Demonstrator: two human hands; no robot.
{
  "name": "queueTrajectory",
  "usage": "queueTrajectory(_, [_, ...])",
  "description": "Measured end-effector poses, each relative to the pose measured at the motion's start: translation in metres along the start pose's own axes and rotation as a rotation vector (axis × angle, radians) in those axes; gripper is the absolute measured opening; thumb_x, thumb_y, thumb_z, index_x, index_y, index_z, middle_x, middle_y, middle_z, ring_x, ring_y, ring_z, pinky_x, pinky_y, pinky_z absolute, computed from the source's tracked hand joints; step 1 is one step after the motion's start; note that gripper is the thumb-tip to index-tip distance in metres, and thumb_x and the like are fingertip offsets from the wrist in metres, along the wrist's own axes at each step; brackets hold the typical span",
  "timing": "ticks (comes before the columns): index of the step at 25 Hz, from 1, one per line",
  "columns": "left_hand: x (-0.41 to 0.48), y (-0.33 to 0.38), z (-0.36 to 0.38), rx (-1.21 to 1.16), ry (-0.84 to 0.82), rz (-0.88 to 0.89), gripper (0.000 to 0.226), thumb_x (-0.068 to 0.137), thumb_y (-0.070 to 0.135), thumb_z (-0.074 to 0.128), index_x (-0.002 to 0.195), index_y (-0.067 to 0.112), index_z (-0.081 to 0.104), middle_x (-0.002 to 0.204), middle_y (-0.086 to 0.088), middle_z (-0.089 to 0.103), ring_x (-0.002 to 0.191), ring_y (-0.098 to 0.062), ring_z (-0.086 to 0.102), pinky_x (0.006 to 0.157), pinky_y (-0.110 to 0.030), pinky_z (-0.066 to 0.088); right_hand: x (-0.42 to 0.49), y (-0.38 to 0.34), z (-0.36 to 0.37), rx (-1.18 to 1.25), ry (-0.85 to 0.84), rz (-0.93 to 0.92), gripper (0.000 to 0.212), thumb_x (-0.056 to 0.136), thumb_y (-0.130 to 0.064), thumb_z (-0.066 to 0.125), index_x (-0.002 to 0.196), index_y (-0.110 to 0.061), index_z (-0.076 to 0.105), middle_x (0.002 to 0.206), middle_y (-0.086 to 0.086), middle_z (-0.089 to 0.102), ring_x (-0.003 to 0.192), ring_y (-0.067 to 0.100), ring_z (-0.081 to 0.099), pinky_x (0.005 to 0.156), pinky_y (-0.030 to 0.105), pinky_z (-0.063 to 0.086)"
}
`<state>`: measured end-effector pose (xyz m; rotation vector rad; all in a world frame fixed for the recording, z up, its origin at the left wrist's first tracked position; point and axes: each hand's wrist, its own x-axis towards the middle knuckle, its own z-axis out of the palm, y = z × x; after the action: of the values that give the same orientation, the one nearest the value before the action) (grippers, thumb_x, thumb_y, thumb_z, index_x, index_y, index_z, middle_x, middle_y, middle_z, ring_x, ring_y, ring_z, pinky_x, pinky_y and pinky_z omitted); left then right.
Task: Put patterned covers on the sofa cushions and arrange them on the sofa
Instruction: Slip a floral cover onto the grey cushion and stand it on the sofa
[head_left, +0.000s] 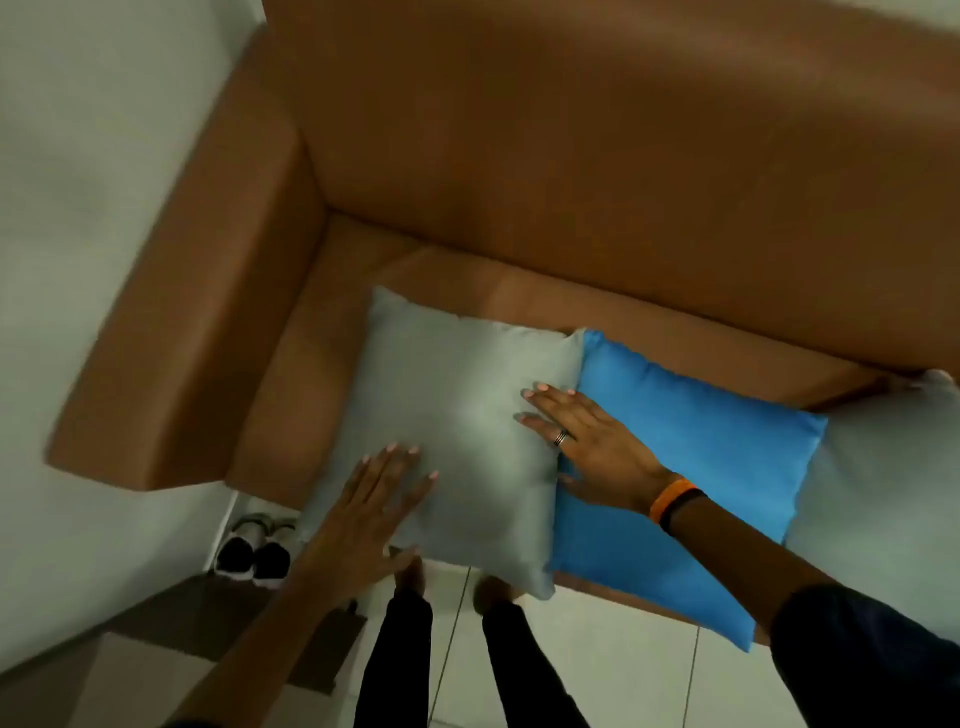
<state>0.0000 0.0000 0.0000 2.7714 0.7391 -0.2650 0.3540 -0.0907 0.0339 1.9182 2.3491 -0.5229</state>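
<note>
Both grips flat, fingers spread, nothing clamped: left hand (363, 519) and right hand (592, 447) pressed on grey cushion (457, 415); blue cushion (691, 467) under the right, sofa (571, 156) carrying both.

Both hands lie flat on one cushion (457, 415) on the sofa (571, 171) seat: left hand (363, 519) at its near edge, right hand (587, 441) at its right edge, overlapping the neighbouring cushion (701, 457) just right.

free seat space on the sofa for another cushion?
Bare seat lies behind the grey cushion and blue cushion, along the backrest, plus a strip between grey cushion and armrest. The front is crowded: cushions abut, both hands pressing there.
</note>
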Motion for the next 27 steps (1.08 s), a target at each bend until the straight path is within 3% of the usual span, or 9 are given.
queueTrajectory(4, [0.004,0.007,0.053,-0.01,-0.138,-0.153,0.149,0.049,0.073,0.084,0.165,0.027,0.002,0.169,-0.021,0.018,0.156,-0.043,0.018,0.122,-0.068,0.015,0.012,0.02,0.054,-0.108,-0.051,-0.038,0.109,0.072,-0.019,0.084,0.164,-0.027,0.027,0.174,0.009,0.019,0.161,0.033,0.02,0.123,0.054,0.037])
queueTrajectory(9, [0.036,-0.017,0.094,0.041,-0.117,-0.164,0.13,0.063,0.071,0.079,0.164,0.029,0.01,0.164,-0.021,0.028,0.153,-0.038,0.028,0.121,-0.073,0.018,0.047,0.014,0.109,-0.203,0.078,0.085,0.092,0.08,-0.012,0.078,0.158,-0.031,0.035,0.17,0.008,0.031,0.156,0.034,0.033,0.109,0.063,0.043])
queueTrajectory(13, [0.034,-0.035,0.075,-0.296,-0.028,-0.142,0.098,0.06,0.049,0.09,0.144,0.024,0.047,0.146,-0.008,0.052,0.13,-0.03,0.058,0.111,-0.051,0.037,0.052,0.014,0.105,-0.21,0.207,0.071,0.079,0.062,-0.006,0.09,0.135,-0.027,0.065,0.149,0.006,0.061,0.138,0.032,0.057,0.1,0.055,0.04])
queueTrajectory(15, [0.044,-0.045,0.034,-0.438,-0.029,-0.111,0.087,0.061,0.057,0.081,0.136,0.021,0.055,0.136,-0.001,0.059,0.116,-0.025,0.068,0.105,-0.035,0.04,0.052,0.014,0.079,-0.125,0.283,0.077,0.071,0.056,-0.008,0.093,0.122,-0.024,0.073,0.136,0.001,0.071,0.129,0.024,0.058,0.097,0.047,0.035])
queueTrajectory(17, [0.064,-0.063,-0.03,-0.469,-0.147,-0.307,0.074,0.083,0.059,0.065,0.143,0.016,0.053,0.144,-0.004,0.057,0.13,-0.025,0.059,0.115,-0.033,0.039,0.063,0.011,0.039,-0.003,0.353,0.107,0.059,0.058,-0.012,0.089,0.115,-0.023,0.076,0.125,-0.003,0.075,0.118,0.017,0.06,0.098,0.045,0.033])
queueTrajectory(20, [0.107,-0.127,-0.117,-0.724,-0.224,-0.933,0.056,0.11,0.036,0.039,0.156,0.004,0.035,0.164,-0.017,0.034,0.151,-0.036,0.033,0.128,-0.053,0.021,0.092,0.006,-0.039,0.114,0.43,0.172,0.04,0.068,-0.02,0.073,0.108,-0.018,0.078,0.11,-0.002,0.079,0.1,0.022,0.074,0.098,0.043,0.035])
queueTrajectory(23, [0.143,-0.199,-0.177,-0.476,-0.09,-0.908,0.05,0.11,0.011,0.039,0.155,-0.009,0.027,0.163,-0.03,0.028,0.15,-0.046,0.03,0.128,-0.058,0.017,0.129,0.002,-0.131,0.203,0.459,0.225,0.031,0.064,-0.026,0.065,0.093,-0.019,0.07,0.083,0.006,0.075,0.077,0.029,0.072,0.083,0.039,0.035])
queueTrajectory(25, [0.161,-0.233,-0.214,-0.608,0.063,-0.863,0.053,0.103,-0.004,0.05,0.153,-0.004,0.036,0.154,-0.029,0.044,0.145,-0.034,0.044,0.126,-0.047,0.03,0.158,0.004,-0.184,0.24,0.434,0.267,0.022,0.063,-0.042,0.05,0.075,-0.023,0.051,0.063,0.004,0.053,0.063,0.03,0.061,0.075,0.042,0.037])
queueTrajectory(27, [0.185,-0.248,-0.267,-0.741,0.104,-0.618,0.06,0.088,0.002,0.075,0.143,0.016,0.054,0.126,-0.007,0.068,0.118,0.003,0.065,0.101,-0.011,0.05,0.182,0.017,-0.218,0.271,0.4,0.309,0.029,0.069,-0.056,0.049,0.066,-0.028,0.04,0.058,-0.004,0.043,0.053,0.024,0.05,0.067,0.039,0.035])
